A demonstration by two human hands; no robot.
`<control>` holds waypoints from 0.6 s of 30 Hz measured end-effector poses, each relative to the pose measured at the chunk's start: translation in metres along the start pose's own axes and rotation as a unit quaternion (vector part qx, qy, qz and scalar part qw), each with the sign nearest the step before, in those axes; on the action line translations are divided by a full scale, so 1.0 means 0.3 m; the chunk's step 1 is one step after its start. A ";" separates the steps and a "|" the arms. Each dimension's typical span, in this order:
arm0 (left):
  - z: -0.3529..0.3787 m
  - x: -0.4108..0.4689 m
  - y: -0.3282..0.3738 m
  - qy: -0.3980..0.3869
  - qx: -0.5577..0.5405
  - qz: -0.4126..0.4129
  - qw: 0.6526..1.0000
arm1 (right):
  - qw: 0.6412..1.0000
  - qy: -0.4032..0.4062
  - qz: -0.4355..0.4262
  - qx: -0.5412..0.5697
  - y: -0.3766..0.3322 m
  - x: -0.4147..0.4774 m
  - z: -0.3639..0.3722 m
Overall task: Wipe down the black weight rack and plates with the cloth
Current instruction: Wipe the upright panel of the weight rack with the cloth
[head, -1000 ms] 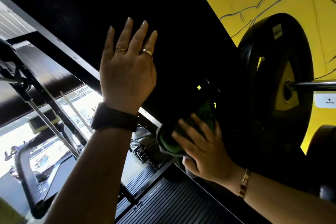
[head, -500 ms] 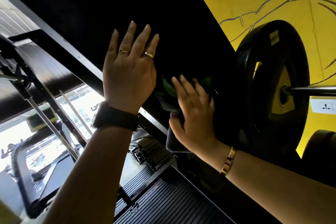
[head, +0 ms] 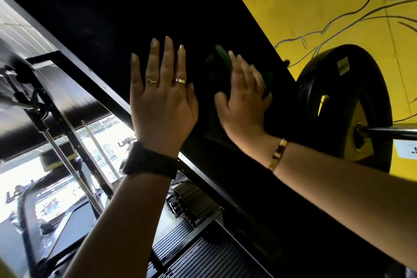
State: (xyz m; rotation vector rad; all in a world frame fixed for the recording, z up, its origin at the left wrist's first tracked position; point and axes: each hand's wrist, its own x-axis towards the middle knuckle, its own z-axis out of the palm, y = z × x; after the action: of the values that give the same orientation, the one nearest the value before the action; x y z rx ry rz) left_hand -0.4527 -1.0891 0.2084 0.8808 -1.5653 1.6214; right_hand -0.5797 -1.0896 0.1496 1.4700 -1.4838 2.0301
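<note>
The black weight rack fills the upper middle as a broad, slanted black panel. My left hand lies flat against it, fingers straight and together, with two rings and a dark wristband. Just to the right, my right hand presses a green and dark cloth against the same panel, fingers spread over it; the hand is motion-blurred. A black weight plate hangs on a steel bar at the right, clear of both hands.
A yellow wall with black line drawings stands behind the plate. Treadmills and bright windows lie lower left. A cable column runs diagonally at the left.
My right hand has slid the cloth up the black panel, from below my left wrist's level to beside my left fingers. The left hand has stayed flat on the panel.
</note>
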 end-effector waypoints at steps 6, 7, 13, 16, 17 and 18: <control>0.004 0.000 0.002 0.005 0.001 0.000 1.000 | 0.981 -0.021 -0.178 -0.074 -0.045 0.235 -0.029; 0.003 0.000 0.003 0.005 -0.001 0.000 1.000 | 0.978 -0.019 -0.192 -0.075 -0.046 0.267 -0.036; 0.004 -0.001 0.003 0.007 0.001 0.002 1.000 | 0.997 0.025 -0.071 0.020 -0.005 0.332 -0.042; 0.005 -0.001 0.002 0.004 -0.003 0.001 1.000 | 0.994 0.040 0.081 0.055 0.028 0.296 -0.040; 0.005 -0.001 0.001 0.003 -0.003 0.000 1.000 | 0.989 0.047 0.123 0.062 0.037 0.270 -0.038; 0.005 -0.001 0.001 0.002 -0.004 -0.002 1.000 | 0.985 0.059 0.147 0.067 0.047 0.239 -0.033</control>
State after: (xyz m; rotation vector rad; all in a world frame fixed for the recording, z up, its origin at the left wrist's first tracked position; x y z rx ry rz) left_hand -0.4529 -1.0907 0.2080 0.8753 -1.5662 1.6117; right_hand -0.6284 -1.1131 0.1995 1.2093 -1.6244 2.3838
